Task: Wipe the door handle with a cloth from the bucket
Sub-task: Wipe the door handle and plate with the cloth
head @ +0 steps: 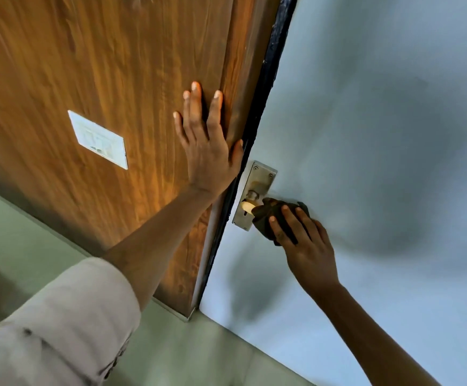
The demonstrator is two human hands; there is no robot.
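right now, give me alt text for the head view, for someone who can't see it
A person's right hand presses a dark cloth over the door handle on a metal plate of a pale blue door. The left hand lies flat, fingers spread, on a wood-grain panel bearing a small white card.

A dark, crumpled cloth (275, 218) covers the pale door handle (247, 206), which sticks out from a metal plate (254, 190).

Upper left, an orange-brown wood-grain panel (101, 65) bearing a white sticker (98, 139); right, a pale blue-grey door (379, 121) with a black edge (265, 87), silver plate (257, 176), dark brown cloth (271, 215); lower left, a beige sleeve (59, 324)
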